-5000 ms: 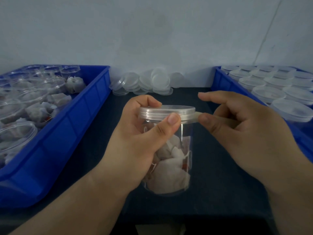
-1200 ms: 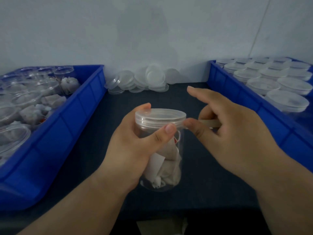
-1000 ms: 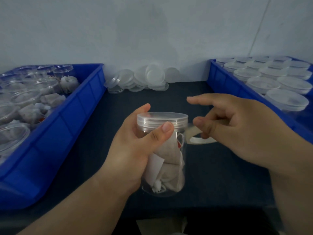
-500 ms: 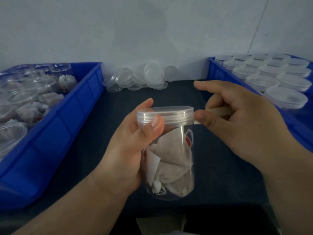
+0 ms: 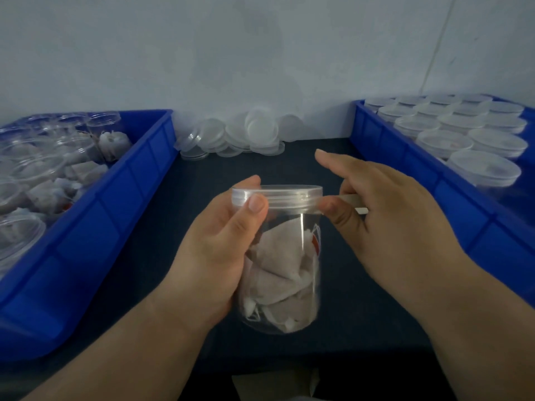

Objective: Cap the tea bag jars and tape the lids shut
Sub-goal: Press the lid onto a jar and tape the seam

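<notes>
The left hand (image 5: 223,250) wraps the jar (image 5: 282,264) at the counter's (image 5: 162,250) middle, its grip pressed on the wall with the thumb against the lid (image 5: 278,195). The right hand (image 5: 385,224) pinches a tape strip (image 5: 351,199) between thumb and fingers at the lid's 3 o'clock edge.

To do this well, I judge the tape should be kept taut and level on the seam while the left hand turns the jar, each stretch being pressed down before more is fed. Slack would wrinkle, and the tape is hard to see against the clear plastic.

Loose lids (image 5: 246,134) are heaped at 12 o'clock. A bin of uncapped jars (image 5: 115,215) stands at 9, a bin of capped ones (image 5: 451,192) at 3. Nothing crowds the hands.
</notes>
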Demonstrator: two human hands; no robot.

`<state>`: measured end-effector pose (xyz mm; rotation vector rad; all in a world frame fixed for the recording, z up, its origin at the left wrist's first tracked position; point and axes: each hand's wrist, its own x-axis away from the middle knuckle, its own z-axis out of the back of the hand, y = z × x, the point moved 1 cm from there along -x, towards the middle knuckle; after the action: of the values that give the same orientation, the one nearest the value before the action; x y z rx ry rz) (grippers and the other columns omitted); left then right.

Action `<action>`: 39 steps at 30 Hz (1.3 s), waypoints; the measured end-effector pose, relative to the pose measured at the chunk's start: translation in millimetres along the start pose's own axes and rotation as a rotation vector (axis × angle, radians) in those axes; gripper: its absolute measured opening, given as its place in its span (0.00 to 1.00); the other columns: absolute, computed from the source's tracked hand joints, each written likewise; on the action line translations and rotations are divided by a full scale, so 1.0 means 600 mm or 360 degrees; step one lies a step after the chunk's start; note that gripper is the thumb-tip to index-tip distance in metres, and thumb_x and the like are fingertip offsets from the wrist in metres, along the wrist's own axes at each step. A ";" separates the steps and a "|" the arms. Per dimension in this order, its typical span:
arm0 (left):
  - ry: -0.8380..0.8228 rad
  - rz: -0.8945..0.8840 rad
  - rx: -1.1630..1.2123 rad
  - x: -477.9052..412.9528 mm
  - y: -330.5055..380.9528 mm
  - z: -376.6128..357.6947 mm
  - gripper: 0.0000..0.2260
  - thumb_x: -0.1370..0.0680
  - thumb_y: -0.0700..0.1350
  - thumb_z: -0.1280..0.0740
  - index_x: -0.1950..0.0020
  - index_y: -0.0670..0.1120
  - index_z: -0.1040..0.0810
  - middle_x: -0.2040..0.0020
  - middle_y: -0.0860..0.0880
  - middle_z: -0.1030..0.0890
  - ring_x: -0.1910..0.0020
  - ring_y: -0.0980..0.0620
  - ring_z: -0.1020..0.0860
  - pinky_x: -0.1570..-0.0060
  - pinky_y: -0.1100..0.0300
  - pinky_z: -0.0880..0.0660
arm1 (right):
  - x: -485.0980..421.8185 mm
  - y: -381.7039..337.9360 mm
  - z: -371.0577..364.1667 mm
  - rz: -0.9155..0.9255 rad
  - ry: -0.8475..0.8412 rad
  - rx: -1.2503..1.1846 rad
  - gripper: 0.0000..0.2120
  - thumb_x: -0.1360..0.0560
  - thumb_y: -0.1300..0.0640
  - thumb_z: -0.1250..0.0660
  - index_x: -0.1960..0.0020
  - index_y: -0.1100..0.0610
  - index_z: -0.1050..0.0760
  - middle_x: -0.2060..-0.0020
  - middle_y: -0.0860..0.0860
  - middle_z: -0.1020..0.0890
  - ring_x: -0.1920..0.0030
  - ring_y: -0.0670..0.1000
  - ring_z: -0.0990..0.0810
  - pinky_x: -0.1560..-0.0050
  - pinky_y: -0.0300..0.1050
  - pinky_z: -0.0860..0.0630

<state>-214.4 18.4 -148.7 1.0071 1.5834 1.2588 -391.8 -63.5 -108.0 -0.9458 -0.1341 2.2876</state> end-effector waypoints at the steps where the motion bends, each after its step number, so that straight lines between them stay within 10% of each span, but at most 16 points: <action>1: 0.0022 -0.0011 -0.0030 0.000 0.002 0.000 0.27 0.37 0.66 0.26 0.39 0.63 0.20 0.34 0.51 0.19 0.37 0.51 0.19 0.35 0.44 0.25 | 0.001 -0.004 -0.001 0.0011 -0.0002 0.0047 0.29 0.22 0.38 0.46 0.27 0.52 0.31 0.62 0.43 0.28 0.61 0.45 0.29 0.57 0.45 0.31; 4: 0.0078 -0.0031 -0.0174 0.000 0.001 -0.001 0.44 0.45 0.71 0.22 0.31 0.61 0.27 0.39 0.61 0.18 0.39 0.57 0.19 0.37 0.50 0.24 | 0.006 -0.015 -0.007 0.0066 0.0012 0.0223 0.27 0.20 0.38 0.45 0.28 0.51 0.30 0.62 0.41 0.31 0.61 0.44 0.32 0.57 0.45 0.34; 16: 0.0220 -0.0108 -0.0407 -0.006 -0.001 0.006 0.50 0.51 0.79 0.26 0.31 0.63 0.27 0.42 0.72 0.21 0.43 0.70 0.22 0.42 0.61 0.25 | -0.013 0.015 0.018 -0.0228 -0.0537 -0.0258 0.31 0.34 0.27 0.45 0.31 0.31 0.36 0.60 0.31 0.20 0.58 0.31 0.22 0.64 0.31 0.32; 21: 0.0239 0.0069 -0.0185 -0.009 -0.003 0.009 0.36 0.54 0.77 0.24 0.48 0.70 0.20 0.32 0.60 0.22 0.37 0.55 0.20 0.34 0.47 0.26 | -0.019 0.028 0.043 -0.0248 -0.0424 -0.0578 0.24 0.33 0.32 0.41 0.38 0.32 0.28 0.69 0.44 0.18 0.70 0.40 0.23 0.66 0.26 0.30; 25: 0.0156 0.0225 -0.0045 -0.007 -0.007 0.002 0.45 0.48 0.72 0.21 0.36 0.52 0.19 0.30 0.46 0.23 0.37 0.43 0.19 0.36 0.38 0.25 | -0.025 0.033 0.047 -0.0255 -0.0395 -0.0533 0.25 0.34 0.32 0.39 0.38 0.33 0.28 0.65 0.42 0.17 0.66 0.41 0.21 0.65 0.31 0.29; 29: 0.0188 0.0185 0.0135 -0.005 -0.002 -0.006 0.24 0.44 0.65 0.19 0.52 0.58 0.14 0.31 0.48 0.21 0.40 0.48 0.17 0.39 0.44 0.22 | -0.026 0.033 0.035 -0.0209 -0.0259 -0.0357 0.24 0.32 0.37 0.34 0.36 0.34 0.29 0.62 0.37 0.19 0.60 0.36 0.22 0.61 0.20 0.35; 34: 0.0041 0.0087 0.0229 -0.005 -0.007 -0.006 0.54 0.49 0.68 0.18 0.28 0.50 0.30 0.39 0.46 0.16 0.39 0.44 0.18 0.37 0.40 0.25 | -0.024 0.027 0.022 -0.0245 -0.0151 -0.0347 0.31 0.35 0.30 0.40 0.33 0.36 0.30 0.58 0.34 0.22 0.57 0.33 0.23 0.59 0.19 0.35; 39: -0.0267 0.0076 0.0286 -0.003 0.006 -0.013 0.52 0.39 0.68 0.22 0.30 0.32 0.30 0.44 0.31 0.22 0.50 0.36 0.20 0.49 0.42 0.21 | -0.018 0.013 0.007 -0.0132 -0.0128 -0.0306 0.32 0.29 0.31 0.46 0.29 0.43 0.30 0.68 0.43 0.25 0.58 0.35 0.25 0.58 0.21 0.34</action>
<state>-220.9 15.2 -143.8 1.2368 1.5695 1.0476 -393.2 -75.4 -100.9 -0.9257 -0.4263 2.2655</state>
